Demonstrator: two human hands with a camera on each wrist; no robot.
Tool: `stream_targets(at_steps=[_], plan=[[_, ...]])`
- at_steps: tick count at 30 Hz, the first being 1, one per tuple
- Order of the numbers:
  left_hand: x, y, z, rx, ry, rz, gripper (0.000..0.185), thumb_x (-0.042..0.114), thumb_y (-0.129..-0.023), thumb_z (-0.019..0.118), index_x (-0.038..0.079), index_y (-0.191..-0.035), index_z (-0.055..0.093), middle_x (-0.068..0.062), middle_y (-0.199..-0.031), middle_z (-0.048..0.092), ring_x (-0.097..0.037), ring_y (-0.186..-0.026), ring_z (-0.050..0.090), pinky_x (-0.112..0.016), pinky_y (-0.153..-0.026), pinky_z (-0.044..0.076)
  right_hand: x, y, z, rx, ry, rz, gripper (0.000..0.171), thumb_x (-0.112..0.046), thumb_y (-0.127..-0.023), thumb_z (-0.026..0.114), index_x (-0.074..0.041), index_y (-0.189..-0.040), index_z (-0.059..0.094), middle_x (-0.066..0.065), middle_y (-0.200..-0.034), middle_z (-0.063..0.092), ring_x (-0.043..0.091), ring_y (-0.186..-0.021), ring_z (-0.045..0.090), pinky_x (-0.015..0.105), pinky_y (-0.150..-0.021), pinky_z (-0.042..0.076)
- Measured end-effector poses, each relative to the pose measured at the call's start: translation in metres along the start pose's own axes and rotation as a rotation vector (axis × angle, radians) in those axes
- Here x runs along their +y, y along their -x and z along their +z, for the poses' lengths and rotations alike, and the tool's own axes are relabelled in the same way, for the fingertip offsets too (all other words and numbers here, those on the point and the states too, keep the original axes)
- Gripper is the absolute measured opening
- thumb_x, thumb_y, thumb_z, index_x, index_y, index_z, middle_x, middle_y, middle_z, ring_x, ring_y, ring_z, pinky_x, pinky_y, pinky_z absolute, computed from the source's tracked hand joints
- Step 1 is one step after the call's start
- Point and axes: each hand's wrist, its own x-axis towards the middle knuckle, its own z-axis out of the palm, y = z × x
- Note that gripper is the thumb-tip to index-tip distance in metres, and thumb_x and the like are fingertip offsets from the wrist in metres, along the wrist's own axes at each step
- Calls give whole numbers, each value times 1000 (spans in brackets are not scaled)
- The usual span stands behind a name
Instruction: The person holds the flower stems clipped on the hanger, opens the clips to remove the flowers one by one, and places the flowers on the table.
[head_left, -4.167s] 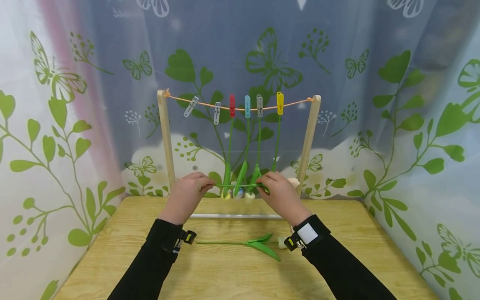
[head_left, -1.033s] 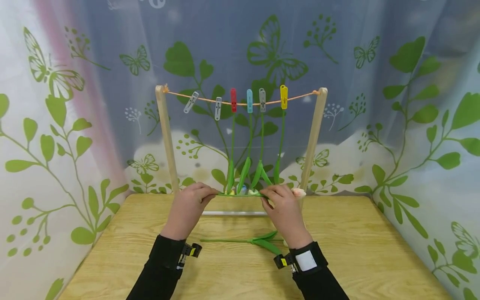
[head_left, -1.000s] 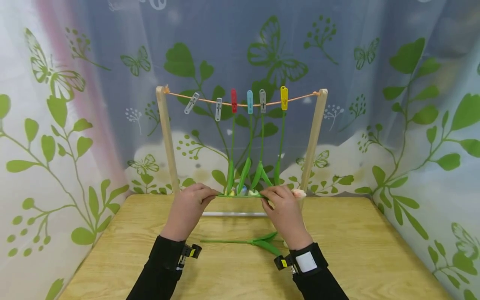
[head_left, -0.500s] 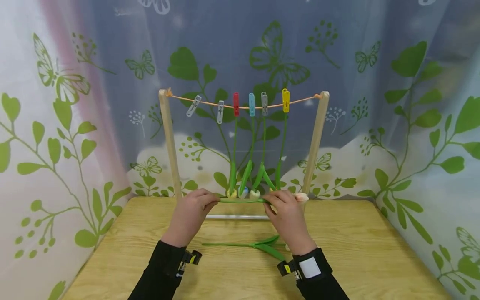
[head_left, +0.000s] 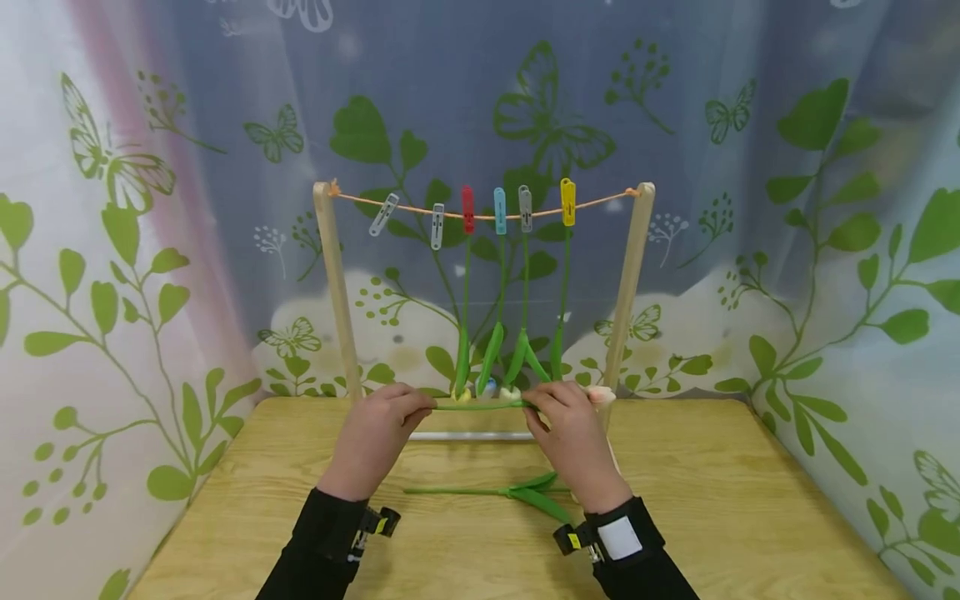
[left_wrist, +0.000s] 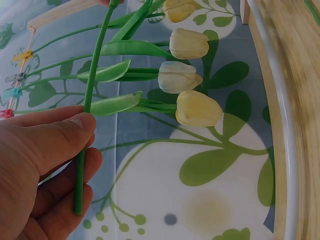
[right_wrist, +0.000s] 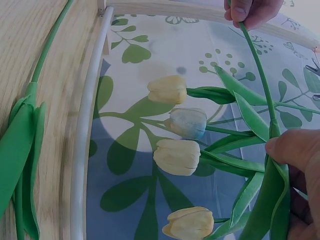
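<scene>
An artificial tulip is held level by its green stem (head_left: 480, 407) in front of the hanging flowers. My left hand (head_left: 375, 437) pinches it near the stem's end, between thumb and fingers. Around the leaf base, my right hand (head_left: 573, 437) grips the same tulip; its leaves (right_wrist: 267, 205) run along that palm. A pale pinkish bloom (head_left: 600, 395) shows just beyond the right hand. Behind hang several tulips, heads down, including a yellow bloom (left_wrist: 199, 108), a bluish bloom (right_wrist: 188, 123) and a cream bloom (right_wrist: 176, 157).
Wooden posts (head_left: 337, 292) carry an orange string (head_left: 412, 209). Red (head_left: 468, 208), light blue (head_left: 500, 210), grey (head_left: 526, 208) and yellow (head_left: 567, 202) clothespins hold the hanging stems; two clear clothespins (head_left: 437, 227) hold nothing. Another tulip (head_left: 536, 493) lies on the table (head_left: 720, 500), near a white bar (head_left: 472, 436).
Compared with about four seconds ago, both hands and the held tulip sit a little lower in the head view. Both grips on the stem stay the same; the view shifts slightly.
</scene>
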Motion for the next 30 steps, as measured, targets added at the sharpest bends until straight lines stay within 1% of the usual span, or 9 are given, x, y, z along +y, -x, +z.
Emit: stream_targets(at_steps=[7,14,21,24,30], plan=[[0,-1,-1,-8,14,-2,13,8,-94,85,15,-105,87,0,-99,80,-16,-84,75,-24,-65,63,0,2,1,-2,12,-3,25,1,-84,95,-6,-106,85,7,-103,75,24,-94,67,35,-76,62],[0,0,0,-23,-21,7,15,9,-92,87,18,-104,86,1,-97,79,-15,-84,75,-25,-66,63,-2,1,-1,-5,3,3,27,1,-84,95,-5,-108,85,6,-104,76,24,-95,67,35,-76,63],[2,3,3,-61,-64,7,15,10,-91,89,20,-102,86,3,-95,79,-12,-81,74,-22,-63,61,-4,6,-2,-59,45,14,27,-2,-82,97,-8,-106,85,5,-105,77,24,-96,69,36,-79,64],[2,3,4,-82,-63,1,15,10,-91,89,21,-102,85,4,-95,79,-12,-81,73,-23,-65,61,-5,6,-3,-91,44,39,26,-2,-83,96,-9,-106,85,4,-105,78,24,-97,70,36,-81,65],[1,3,4,-112,-47,-21,16,8,-90,90,20,-101,85,4,-93,77,-12,-79,71,-25,-65,60,-7,3,-3,-141,33,75,23,-3,-86,94,-9,-106,85,4,-105,77,23,-98,69,34,-79,66]])
